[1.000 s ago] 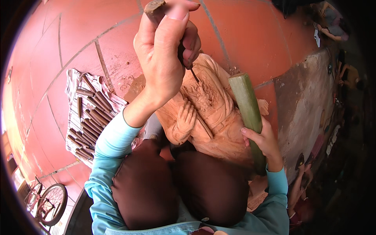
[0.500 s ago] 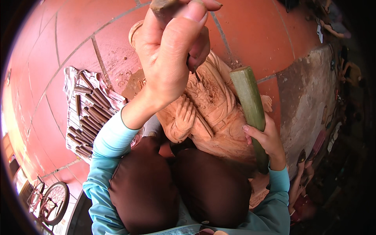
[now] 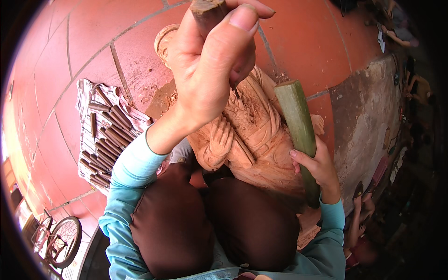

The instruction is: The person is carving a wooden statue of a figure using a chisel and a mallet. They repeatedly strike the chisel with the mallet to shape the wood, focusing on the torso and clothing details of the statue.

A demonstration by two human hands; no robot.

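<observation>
We have our left hand [image 3: 203, 74] clamped around a chisel [image 3: 207, 17], its thin shaft [image 3: 236, 92] pointing down at the carved wooden figure [image 3: 261, 133] before our knees [image 3: 170, 224]. Our right hand [image 3: 318, 164] is closed around a green club [image 3: 295, 112]. To our left, dark-handled tools [image 3: 120, 117] lie on a striped cloth [image 3: 85, 107].

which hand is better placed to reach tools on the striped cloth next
Likely the left hand: it is nearer the striped cloth, though it grips a carving tool; the right hand, farther off, holds a green club.
</observation>
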